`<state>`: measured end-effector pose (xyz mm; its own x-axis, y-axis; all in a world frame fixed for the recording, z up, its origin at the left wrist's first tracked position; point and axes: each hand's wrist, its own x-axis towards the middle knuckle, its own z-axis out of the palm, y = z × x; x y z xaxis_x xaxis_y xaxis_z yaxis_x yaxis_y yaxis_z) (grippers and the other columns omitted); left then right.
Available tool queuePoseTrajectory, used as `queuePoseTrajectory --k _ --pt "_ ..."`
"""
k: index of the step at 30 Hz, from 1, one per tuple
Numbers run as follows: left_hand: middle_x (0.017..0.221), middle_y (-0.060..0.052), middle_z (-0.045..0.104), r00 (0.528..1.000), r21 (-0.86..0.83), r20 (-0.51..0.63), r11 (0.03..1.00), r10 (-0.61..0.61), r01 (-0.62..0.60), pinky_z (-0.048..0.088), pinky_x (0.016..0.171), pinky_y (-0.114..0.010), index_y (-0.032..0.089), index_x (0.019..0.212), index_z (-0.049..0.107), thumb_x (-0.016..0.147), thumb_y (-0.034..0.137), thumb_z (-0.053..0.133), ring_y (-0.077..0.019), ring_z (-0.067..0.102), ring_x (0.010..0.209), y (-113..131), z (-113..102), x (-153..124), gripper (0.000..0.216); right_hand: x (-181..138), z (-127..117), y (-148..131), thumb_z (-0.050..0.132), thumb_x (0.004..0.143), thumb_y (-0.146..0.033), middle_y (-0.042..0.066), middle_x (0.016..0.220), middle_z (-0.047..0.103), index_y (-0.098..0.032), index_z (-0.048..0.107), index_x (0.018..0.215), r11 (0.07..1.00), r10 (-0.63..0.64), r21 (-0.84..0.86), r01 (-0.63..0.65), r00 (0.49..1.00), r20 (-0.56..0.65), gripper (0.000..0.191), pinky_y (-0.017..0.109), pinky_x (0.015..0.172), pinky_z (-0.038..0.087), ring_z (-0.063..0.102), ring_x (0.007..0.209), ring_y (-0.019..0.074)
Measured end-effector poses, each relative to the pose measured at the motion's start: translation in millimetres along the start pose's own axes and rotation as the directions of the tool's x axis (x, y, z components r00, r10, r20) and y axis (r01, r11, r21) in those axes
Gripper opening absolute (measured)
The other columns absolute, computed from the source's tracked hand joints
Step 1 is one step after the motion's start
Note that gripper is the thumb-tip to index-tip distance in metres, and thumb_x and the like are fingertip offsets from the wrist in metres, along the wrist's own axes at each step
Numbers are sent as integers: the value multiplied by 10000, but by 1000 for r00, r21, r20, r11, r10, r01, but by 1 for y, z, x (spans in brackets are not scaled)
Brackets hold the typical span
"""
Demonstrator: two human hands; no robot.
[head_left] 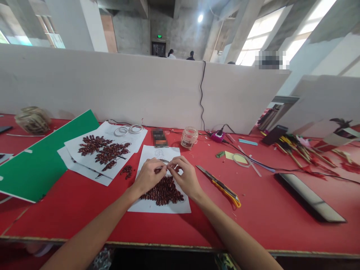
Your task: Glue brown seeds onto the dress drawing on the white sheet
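Note:
My left hand [148,175] and my right hand [185,178] meet over a white sheet [157,206] on the red table [253,217]. Both pinch a small roll of clear tape [164,162] between their fingertips. Below the hands a patch of dark red beans [164,191] is stuck on the sheet. A faint pencil drawing [159,153] shows on the sheet's far end.
Finished bean pictures [104,150] lie left, beside a green board [36,161]. Two tape rings [128,130], a small glass jar [189,137], a yellow utility knife [222,185], a dark tablet [309,197], cables and craft sticks [298,150] lie around. A white partition [112,86] backs the table.

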<state>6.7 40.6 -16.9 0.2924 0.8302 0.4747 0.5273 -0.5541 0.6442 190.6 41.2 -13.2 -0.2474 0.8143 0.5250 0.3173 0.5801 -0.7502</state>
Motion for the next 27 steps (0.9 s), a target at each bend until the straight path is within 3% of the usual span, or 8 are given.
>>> queuePoseTrajectory --k 4,11,13,16,18,21,24,27 --pt "691 -7 622 996 -156 -53 986 -67 58 428 726 -290 191 663 622 905 226 539 -165 560 707 1 1 0 259 -1 2 -4 618 970 -257 75 1032 663 -231 701 917 998 -55 0 55 998 -12 102 310 727 521 641 920 203" --pt "626 19 570 981 -390 -1 904 -192 177 412 619 -261 192 654 570 918 286 466 -144 530 621 0 5 6 299 -3 4 -13 566 1001 -244 97 1129 667 -250 662 917 992 -127 -18 127 991 -41 127 391 890 543 643 1058 241" --pt "660 8 584 978 -278 -81 946 -194 164 425 648 -274 197 682 571 946 306 449 -157 539 653 -7 -9 12 311 -2 0 -17 572 1000 -253 100 1147 653 -248 653 917 993 -118 5 118 992 -48 116 407 930 532 632 1095 249" --pt "820 -52 672 976 183 -197 974 -96 133 456 809 -346 194 768 639 950 300 484 -220 588 823 -29 -47 21 261 -3 -14 -18 615 988 -307 104 1217 623 -251 667 947 995 -22 100 29 998 -66 86 410 949 526 606 1165 262" --pt "965 -120 701 977 508 -203 846 -65 162 438 921 -438 183 826 695 954 275 488 -299 595 986 -46 -73 22 260 -8 -25 -14 653 967 -358 110 1296 599 -258 693 1023 972 98 213 -95 995 -4 122 387 907 549 590 1209 271" --pt "1118 -181 698 974 689 -199 691 -111 220 412 988 -530 166 949 747 947 227 492 -371 573 1125 -56 -92 19 262 -20 -37 -4 694 932 -389 102 1253 656 -262 700 1125 867 293 389 -312 950 109 232 375 879 571 629 1149 261" --pt "1204 -155 703 973 545 -192 810 -132 217 434 1021 -508 181 1092 748 933 224 537 -350 591 1169 -33 -76 17 268 -34 -39 -2 714 901 -365 110 1220 696 -258 698 1213 725 391 540 -427 901 188 330 386 865 589 663 1110 267" --pt "1121 -73 759 987 14 32 988 -154 154 531 899 -376 222 1105 756 967 324 568 -253 678 1021 13 -45 18 255 -44 -37 -12 711 901 -386 127 1286 689 -259 708 1232 666 406 595 -449 888 215 355 407 886 601 658 1156 285"
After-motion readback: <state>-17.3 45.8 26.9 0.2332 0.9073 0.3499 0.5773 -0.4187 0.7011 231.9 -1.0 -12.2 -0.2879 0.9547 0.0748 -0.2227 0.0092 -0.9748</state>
